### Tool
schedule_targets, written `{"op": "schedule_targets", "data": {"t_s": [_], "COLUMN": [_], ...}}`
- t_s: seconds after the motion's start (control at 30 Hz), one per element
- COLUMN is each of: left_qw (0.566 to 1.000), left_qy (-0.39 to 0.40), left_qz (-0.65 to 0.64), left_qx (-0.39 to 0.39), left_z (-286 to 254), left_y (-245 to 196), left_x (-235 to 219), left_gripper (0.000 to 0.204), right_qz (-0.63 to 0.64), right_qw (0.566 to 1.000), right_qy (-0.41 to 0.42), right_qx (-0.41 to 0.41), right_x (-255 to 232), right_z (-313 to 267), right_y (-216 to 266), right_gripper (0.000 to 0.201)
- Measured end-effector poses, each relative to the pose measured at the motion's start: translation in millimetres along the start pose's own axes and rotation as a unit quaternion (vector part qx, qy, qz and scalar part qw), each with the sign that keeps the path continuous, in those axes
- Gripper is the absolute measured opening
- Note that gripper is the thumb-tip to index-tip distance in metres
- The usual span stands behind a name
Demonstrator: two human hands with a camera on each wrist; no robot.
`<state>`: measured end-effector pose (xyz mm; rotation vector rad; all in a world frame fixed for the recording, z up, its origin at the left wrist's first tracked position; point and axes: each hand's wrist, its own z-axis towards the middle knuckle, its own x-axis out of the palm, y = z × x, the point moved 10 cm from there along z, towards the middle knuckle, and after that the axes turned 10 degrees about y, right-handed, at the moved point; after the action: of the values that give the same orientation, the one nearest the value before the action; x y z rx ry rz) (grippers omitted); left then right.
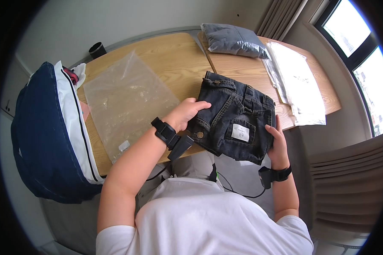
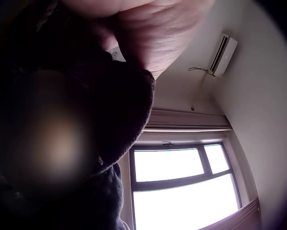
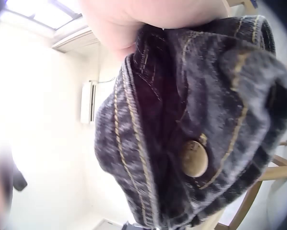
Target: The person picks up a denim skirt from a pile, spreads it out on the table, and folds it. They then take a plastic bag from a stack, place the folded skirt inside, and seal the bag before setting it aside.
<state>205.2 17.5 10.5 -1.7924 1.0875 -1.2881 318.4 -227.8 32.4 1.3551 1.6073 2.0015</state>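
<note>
Both hands hold up a folded dark denim garment [image 1: 238, 114] with tan stitching, brass buttons and a white label [image 1: 240, 132] on a small pocket. My left hand [image 1: 184, 114] grips its left edge, thumb lying over the top face. At the opposite edge my right hand [image 1: 277, 146] pinches it, the thumb in front and the other fingers mostly hidden behind. In the right wrist view a fold of the denim gapes beside a brass button [image 3: 194, 159]. The left wrist view shows the cloth dark and close beneath the hand.
A clear plastic bag [image 1: 127, 97] lies flat on the wooden table [image 1: 174, 51]. Farther back are a bagged dark garment [image 1: 234, 40] and a stack of white plastic bags [image 1: 298, 85]. A large navy-and-white bag [image 1: 51, 136] stands at the left, near a black cup [image 1: 97, 50].
</note>
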Motion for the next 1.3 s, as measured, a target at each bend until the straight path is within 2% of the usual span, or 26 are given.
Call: {"op": "schedule_targets", "data": {"t_s": [0.03, 0.07, 0.13, 0.17, 0.2, 0.27, 0.3, 0.33, 0.4, 0.43, 0.47, 0.57, 0.67, 0.73, 0.8, 0.83, 0.87, 0.93, 0.97, 1.0, 1.07, 1.1, 1.2, 1.23, 1.3], "left_qw": [0.999, 0.999, 0.995, 0.993, 0.993, 0.980, 0.978, 0.978, 0.943, 0.924, 0.924, 0.855, 0.846, 0.839, 0.837, 0.854, 0.854, 0.883, 0.891, 0.892, 0.892, 0.894, 0.900, 0.901, 0.908], "left_qy": [-0.033, -0.036, -0.049, -0.051, -0.049, -0.085, -0.082, -0.083, -0.134, -0.155, -0.154, -0.227, -0.219, -0.196, -0.164, -0.134, -0.135, -0.051, -0.001, -0.001, 0.064, 0.096, 0.123, 0.121, 0.146], "left_qz": [-0.022, -0.018, 0.019, 0.044, 0.049, 0.122, 0.112, 0.116, 0.199, 0.251, 0.252, 0.409, 0.435, 0.472, 0.481, 0.477, 0.475, 0.420, 0.416, 0.415, 0.386, 0.377, 0.326, 0.325, 0.298], "left_qx": [0.016, 0.011, 0.086, 0.099, 0.093, 0.135, 0.153, 0.150, 0.231, 0.243, 0.242, 0.224, 0.216, 0.186, 0.204, 0.160, 0.161, 0.206, 0.183, 0.181, 0.227, 0.221, 0.261, 0.262, 0.257], "left_z": [-7, -13, -39, -56, -66, -87, -94, -97, -109, -114, -116, -127, -119, -119, -116, -110, -110, -108, -105, -105, -107, -105, -105, -105, -106], "left_y": [-5, -6, -22, -27, -28, -43, -49, -48, -65, -69, -69, -79, -69, -62, -54, -45, -41, -32, -23, -20, -13, -7, -2, -1, 2], "left_x": [2, 5, -2, -6, -5, -4, 1, 4, 8, 10, 16, 33, 40, 56, 65, 65, 62, 66, 66, 64, 74, 75, 74, 74, 76], "left_gripper": [0.036, 0.036, 0.036, 0.036, 0.036, 0.038, 0.040, 0.040, 0.034, 0.043, 0.043, 0.057, 0.062, 0.073, 0.074, 0.084, 0.084, 0.091, 0.098, 0.098, 0.101, 0.102, 0.102, 0.102, 0.100], "right_qz": [-0.004, 0.003, -0.031, -0.083, -0.077, -0.165, -0.180, -0.176, -0.257, -0.290, -0.289, -0.351, -0.329, -0.339, -0.226, -0.103, -0.105, -0.002, -0.028, -0.027, -0.124, -0.127, -0.136, -0.141, -0.169], "right_qw": [0.999, 0.999, 0.994, 0.993, 0.993, 0.980, 0.977, 0.977, 0.956, 0.947, 0.947, 0.923, 0.933, 0.931, 0.966, 0.984, 0.984, 0.983, 0.985, 0.985, 0.975, 0.973, 0.963, 0.962, 0.957], "right_qy": [0.033, 0.031, 0.071, 0.084, 0.079, 0.114, 0.117, 0.116, 0.130, 0.121, 0.119, 0.114, 0.102, 0.105, 0.125, 0.138, 0.139, 0.168, 0.157, 0.157, 0.159, 0.155, 0.177, 0.173, 0.186], "right_qx": [-0.005, -0.003, -0.071, -0.031, -0.032, -0.005, -0.017, -0.017, -0.052, -0.068, -0.068, -0.107, -0.104, -0.084, -0.006, 0.038, 0.039, 0.079, 0.066, 0.068, 0.094, 0.112, 0.151, 0.155, 0.142], "right_x": [8, 15, 50, 51, 52, 63, 74, 80, 95, 103, 109, 129, 136, 136, 132, 133, 134, 148, 140, 140, 138, 136, 147, 147, 145], "right_z": [-1, -3, -17, -20, -21, -19, -21, -21, -21, -21, -22, -23, -22, -21, -15, -16, -17, -24, -20, -19, -16, -14, -19, -18, -16], "right_y": [2, 2, 7, -9, -13, -24, -23, -26, -25, -25, -28, -31, -42, -60, -85, -94, -89, -84, -89, -89, -91, -93, -93, -93, -92], "right_gripper": [0.075, 0.075, 0.071, 0.060, 0.060, 0.044, 0.036, 0.036, 0.034, 0.034, 0.034, 0.035, 0.035, 0.030, 0.026, 0.028, 0.028, 0.035, 0.040, 0.040, 0.042, 0.044, 0.048, 0.055, 0.056]}}
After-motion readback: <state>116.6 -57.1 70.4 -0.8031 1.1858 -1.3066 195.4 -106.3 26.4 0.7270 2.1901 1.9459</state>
